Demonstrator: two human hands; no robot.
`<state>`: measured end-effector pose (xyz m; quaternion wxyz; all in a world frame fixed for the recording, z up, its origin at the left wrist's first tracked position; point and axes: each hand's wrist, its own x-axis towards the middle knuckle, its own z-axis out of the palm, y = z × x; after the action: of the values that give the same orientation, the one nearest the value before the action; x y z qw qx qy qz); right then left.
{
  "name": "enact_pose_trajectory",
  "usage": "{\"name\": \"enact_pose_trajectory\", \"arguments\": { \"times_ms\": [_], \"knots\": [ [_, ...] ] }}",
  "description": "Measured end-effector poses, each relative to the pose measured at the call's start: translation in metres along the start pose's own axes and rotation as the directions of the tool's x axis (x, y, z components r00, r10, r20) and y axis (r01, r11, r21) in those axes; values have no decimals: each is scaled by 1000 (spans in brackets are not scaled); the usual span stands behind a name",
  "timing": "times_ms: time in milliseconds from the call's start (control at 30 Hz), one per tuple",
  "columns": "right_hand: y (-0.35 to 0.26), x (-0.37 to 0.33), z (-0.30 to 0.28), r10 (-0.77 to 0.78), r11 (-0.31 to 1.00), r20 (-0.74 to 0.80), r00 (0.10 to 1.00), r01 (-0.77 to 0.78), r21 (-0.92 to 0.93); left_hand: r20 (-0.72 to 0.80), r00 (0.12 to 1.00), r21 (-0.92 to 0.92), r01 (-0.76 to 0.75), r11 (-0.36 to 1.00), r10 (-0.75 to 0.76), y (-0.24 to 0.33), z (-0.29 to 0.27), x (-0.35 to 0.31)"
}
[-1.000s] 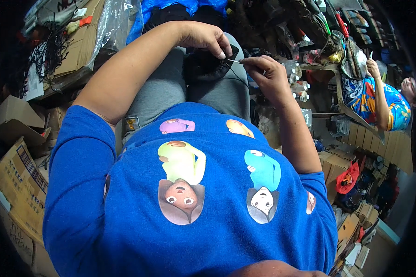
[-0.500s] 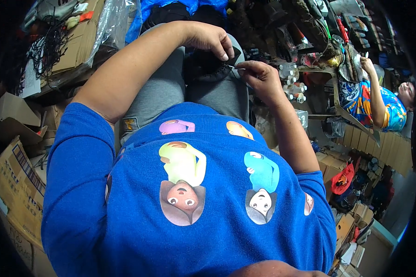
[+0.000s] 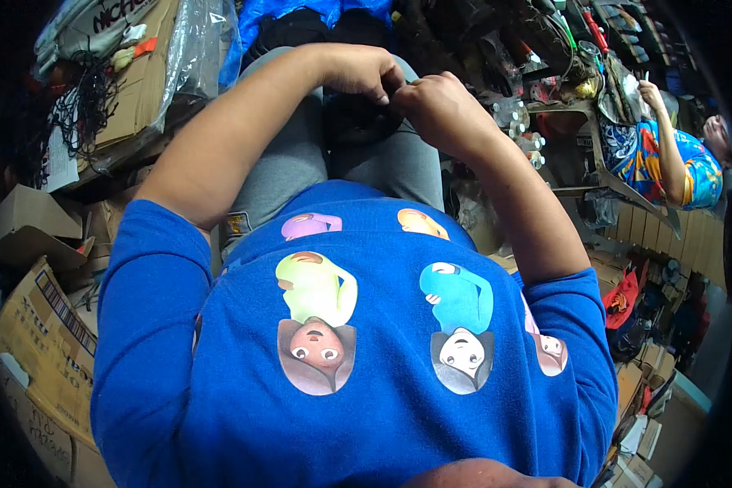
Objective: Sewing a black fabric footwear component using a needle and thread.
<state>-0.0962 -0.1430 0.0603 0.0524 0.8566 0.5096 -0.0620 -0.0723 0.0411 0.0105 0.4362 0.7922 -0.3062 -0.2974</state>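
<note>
On my lap lies a black item (image 3: 364,122), rounded and shoe-like, its details lost in shadow. My left hand (image 3: 374,75) bends over its far edge with fingers closed, gripping that edge. Right against it, my right hand (image 3: 439,106) is closed in a fist-like pinch, its back turned up. Whatever sits between the right fingers is hidden. Both hands meet above the item, fingertips nearly touching.
Cardboard sheets (image 3: 142,89), clear plastic and a tangle of black cords (image 3: 77,134) are piled at the left. Small bottles (image 3: 529,142) stand right of my knee. Another person (image 3: 667,154) in a colourful shirt sits at the far right. Opened boxes (image 3: 41,228) lie lower left.
My right hand has moved left and up to my left hand and turned its back upward. The thin light piece it pinched is now out of sight.
</note>
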Motion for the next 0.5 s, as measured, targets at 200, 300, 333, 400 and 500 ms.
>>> {"name": "enact_pose_trajectory", "arguments": {
  "times_ms": [200,300,333,400,500],
  "knots": [
    [26,-39,16,416,117,199,888,-269,956,-714,684,67,-147,987,150,2,13,-47],
    [24,-50,38,372,264,117,921,-226,938,-570,803,253,-31,967,174,7,32,-59],
    [17,-45,41,333,466,10,943,-174,868,-562,819,218,10,976,118,7,42,-56],
    [2,-41,49,342,575,-96,935,-127,808,-576,806,231,4,973,134,6,52,-48],
    [21,-33,76,629,509,-254,734,-142,849,-548,829,156,-29,987,111,2,47,-42]
  ]
}}
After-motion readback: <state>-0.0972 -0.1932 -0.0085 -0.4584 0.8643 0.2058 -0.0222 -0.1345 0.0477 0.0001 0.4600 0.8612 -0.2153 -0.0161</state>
